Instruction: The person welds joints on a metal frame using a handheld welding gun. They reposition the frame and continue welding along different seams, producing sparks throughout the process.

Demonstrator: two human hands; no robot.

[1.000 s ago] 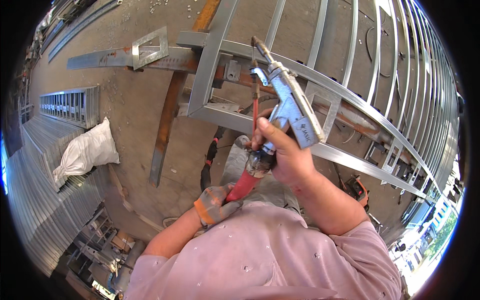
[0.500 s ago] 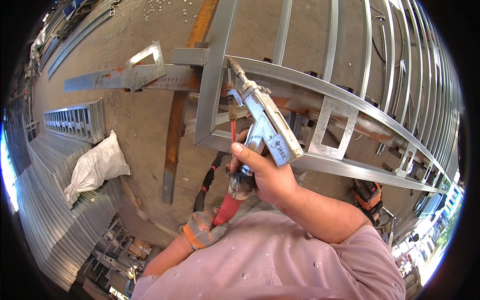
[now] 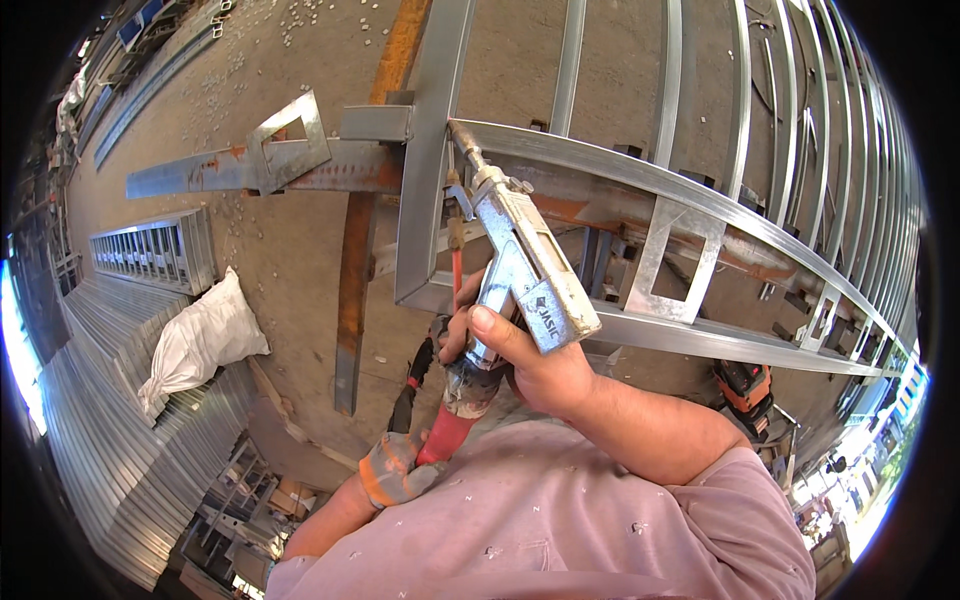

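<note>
My bare right hand (image 3: 545,370) is wrapped round the handle of a silver-and-blue welding gun (image 3: 520,255). Its slim nozzle (image 3: 466,143) points up and left into the corner where a long rail meets the end tube of a galvanized steel frame (image 3: 427,190). Whether the tip touches the metal I cannot tell. A thin red wire-feed tube (image 3: 457,268) runs beside the nozzle. Below the handle, my left hand (image 3: 393,470), in a grey and orange glove, is closed round the gun's red cable sleeve (image 3: 447,435). A black cable (image 3: 402,405) passes close to that glove.
The frame's bars stretch off to the right, with a square-holed plate (image 3: 675,260) between two rails. Another such plate (image 3: 290,143) lies on a rusty support beam (image 3: 200,168). Stacked metal profiles (image 3: 110,400) and a white sack (image 3: 205,335) are at left; an orange-black machine (image 3: 745,390) stands right.
My right hand and the welding gun have shifted slightly left and down in the view. The left glove has moved a little left, still on the sleeve. The surroundings have shifted slightly too.
</note>
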